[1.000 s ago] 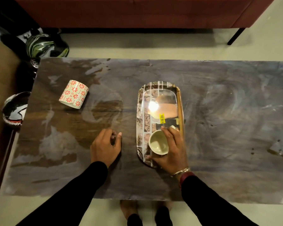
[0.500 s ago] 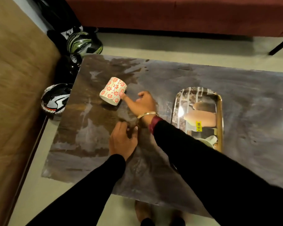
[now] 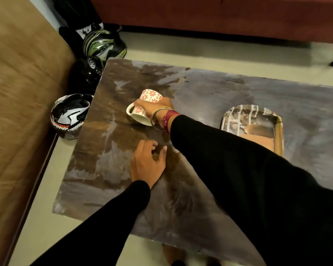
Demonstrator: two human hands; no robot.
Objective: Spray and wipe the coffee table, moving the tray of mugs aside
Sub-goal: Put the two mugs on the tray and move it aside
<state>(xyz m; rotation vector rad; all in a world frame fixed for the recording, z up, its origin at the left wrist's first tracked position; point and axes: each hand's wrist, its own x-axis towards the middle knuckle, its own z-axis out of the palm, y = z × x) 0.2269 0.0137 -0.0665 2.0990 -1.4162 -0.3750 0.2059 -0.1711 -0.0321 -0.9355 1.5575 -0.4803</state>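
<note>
mugs are not all on the tray yet. the right hand, far left of the tray, has its grip closed round the flowered mug. the left hand rests loosely curled on the table, holding nothing. no spraying or wiping shows yet. the sleeve hides the tray's near end.

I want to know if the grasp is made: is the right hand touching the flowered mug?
Touching. The head view shows the right hand wrapped over the mug, its fingers pressed against the side.
</note>
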